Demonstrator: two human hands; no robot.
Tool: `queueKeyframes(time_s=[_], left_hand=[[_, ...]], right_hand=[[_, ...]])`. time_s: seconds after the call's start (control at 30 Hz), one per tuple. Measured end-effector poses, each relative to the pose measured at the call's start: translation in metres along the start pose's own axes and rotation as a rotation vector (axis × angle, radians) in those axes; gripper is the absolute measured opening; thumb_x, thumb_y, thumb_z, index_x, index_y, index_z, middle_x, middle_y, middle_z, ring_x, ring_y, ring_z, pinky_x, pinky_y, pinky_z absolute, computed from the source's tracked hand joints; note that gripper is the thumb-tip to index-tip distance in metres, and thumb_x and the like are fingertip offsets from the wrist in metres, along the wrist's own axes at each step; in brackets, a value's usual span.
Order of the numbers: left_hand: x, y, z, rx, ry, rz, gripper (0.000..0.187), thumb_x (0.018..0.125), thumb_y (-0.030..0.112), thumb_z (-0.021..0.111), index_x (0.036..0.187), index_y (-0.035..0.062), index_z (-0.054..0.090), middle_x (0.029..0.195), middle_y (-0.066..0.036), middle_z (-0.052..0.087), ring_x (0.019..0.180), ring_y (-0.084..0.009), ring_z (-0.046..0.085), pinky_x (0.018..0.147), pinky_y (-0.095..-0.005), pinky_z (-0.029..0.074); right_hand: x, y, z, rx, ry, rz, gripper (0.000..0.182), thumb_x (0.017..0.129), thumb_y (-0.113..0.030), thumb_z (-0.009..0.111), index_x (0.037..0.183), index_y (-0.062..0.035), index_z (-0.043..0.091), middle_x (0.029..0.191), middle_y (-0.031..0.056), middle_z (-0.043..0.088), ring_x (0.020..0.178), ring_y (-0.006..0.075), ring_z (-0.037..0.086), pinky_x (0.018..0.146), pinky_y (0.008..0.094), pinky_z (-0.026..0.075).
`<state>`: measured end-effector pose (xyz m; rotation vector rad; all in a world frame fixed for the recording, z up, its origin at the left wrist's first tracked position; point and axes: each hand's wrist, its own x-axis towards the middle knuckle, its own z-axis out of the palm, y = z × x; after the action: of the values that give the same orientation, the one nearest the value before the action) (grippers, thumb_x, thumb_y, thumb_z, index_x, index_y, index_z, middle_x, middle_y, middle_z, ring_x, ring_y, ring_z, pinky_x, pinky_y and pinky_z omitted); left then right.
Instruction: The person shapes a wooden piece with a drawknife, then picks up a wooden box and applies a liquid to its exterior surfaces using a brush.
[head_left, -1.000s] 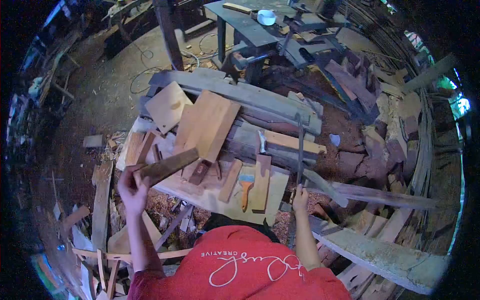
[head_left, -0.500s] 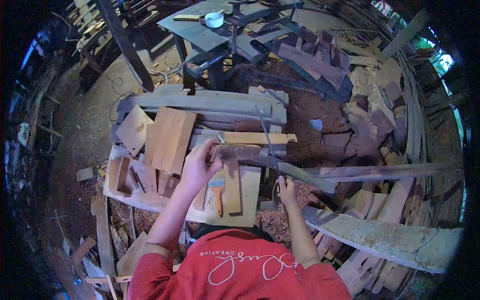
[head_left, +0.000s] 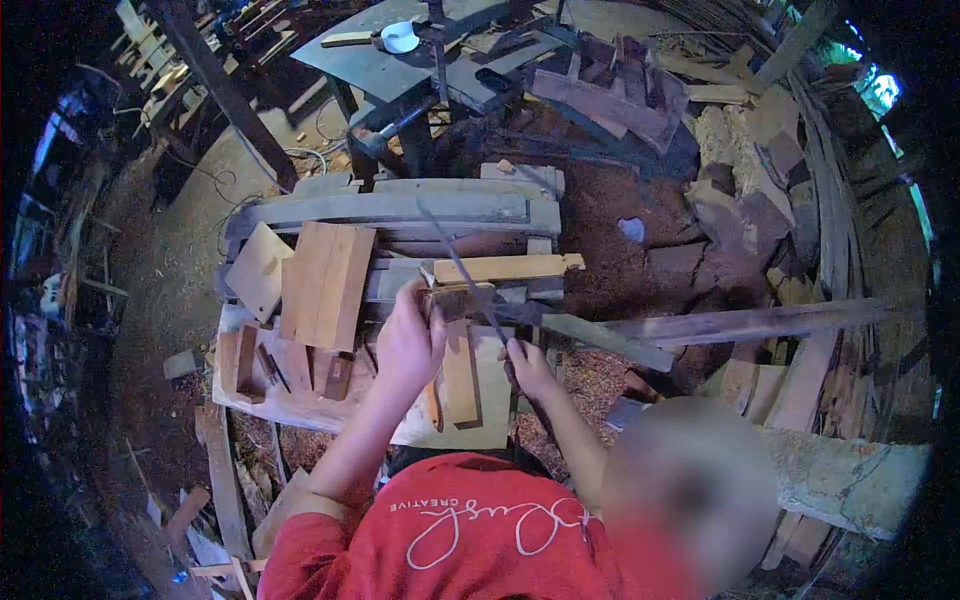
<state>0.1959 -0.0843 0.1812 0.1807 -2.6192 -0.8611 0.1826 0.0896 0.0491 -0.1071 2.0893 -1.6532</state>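
Note:
My left hand (head_left: 405,335) is closed around a small wooden block (head_left: 465,300) held above the workbench. In my right hand (head_left: 530,368) is the lower end of a long, thin grey blade-like tool (head_left: 455,255). The blade slants up and left, overlapping the block's right part in this view. Just behind the block lies a pale wood strip (head_left: 510,267) with a notched end. Below my hands are a flat wooden slat (head_left: 460,390) and an orange-handled paintbrush (head_left: 433,408), partly hidden by my left forearm.
A wide wood panel (head_left: 328,285) and a pale square board (head_left: 262,272) lean at the bench's left, near a wooden block (head_left: 238,360). Beyond stands a metal table (head_left: 365,65) with a white bowl (head_left: 400,38). A long plank (head_left: 750,322) extends right. A blurred patch covers the lower right.
My right hand has moved up and left, and the blade has swung left across the wooden block. My left forearm now covers most of the paintbrush. The blurred patch has appeared.

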Motion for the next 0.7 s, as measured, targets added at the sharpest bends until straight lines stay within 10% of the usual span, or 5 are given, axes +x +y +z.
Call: queueKeyframes(time_s=[0.37,0.7], left_hand=[[-0.01,-0.017,0.002,0.012,-0.083,-0.136,0.02,0.073,0.01,0.05,0.076,0.0005,0.033,0.057,-0.02,0.047,0.053,-0.0363,0.048,0.046,-0.0399,0.038],[-0.02,-0.01,0.005,-0.023,-0.088,-0.107,0.025,0.071,0.015,0.053,0.075,0.0011,0.033,0.056,-0.017,0.046,0.05,-0.0346,0.048,0.044,-0.0392,0.038]], right_hand=[[-0.011,-0.017,-0.004,-0.348,0.021,-0.251,0.035,0.08,-0.034,0.041,0.079,-0.0008,0.052,0.061,0.0139,0.054,0.059,0.0217,0.054,0.054,0.032,0.04],[-0.003,-0.007,-0.021,-0.319,-0.093,-0.045,0.041,0.08,-0.037,0.037,0.085,0.001,0.052,0.075,0.0194,0.055,0.073,0.0303,0.054,0.063,0.034,0.041]])
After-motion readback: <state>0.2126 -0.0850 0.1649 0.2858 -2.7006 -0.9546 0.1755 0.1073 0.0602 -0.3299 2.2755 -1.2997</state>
